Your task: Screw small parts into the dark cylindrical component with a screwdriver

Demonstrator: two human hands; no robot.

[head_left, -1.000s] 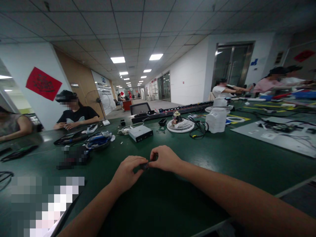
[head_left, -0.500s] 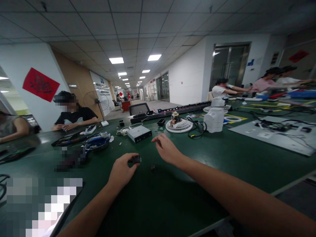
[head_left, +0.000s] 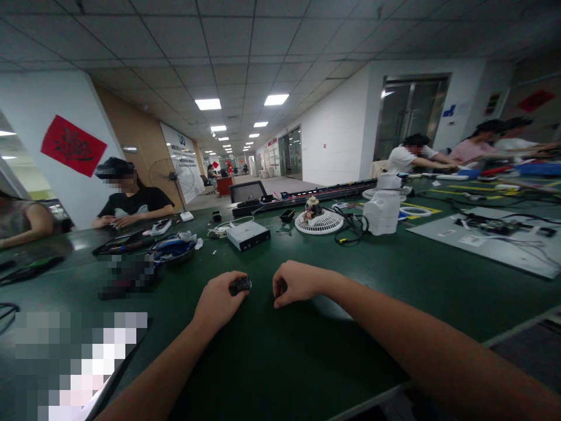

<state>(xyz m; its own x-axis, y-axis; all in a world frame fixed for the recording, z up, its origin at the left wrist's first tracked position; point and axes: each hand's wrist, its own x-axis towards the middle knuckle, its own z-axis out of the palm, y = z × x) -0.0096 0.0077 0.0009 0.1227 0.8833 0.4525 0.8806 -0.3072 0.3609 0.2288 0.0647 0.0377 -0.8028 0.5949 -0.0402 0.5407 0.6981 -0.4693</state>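
White wall, gridded ceiling, lit panels, glass doors.

Text — none clearly legible.

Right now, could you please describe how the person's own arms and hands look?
The left hand and the right hand are ungloved; both forearms are bare, with no sleeve, watch or bracelet visible. No cables or markings show on them.
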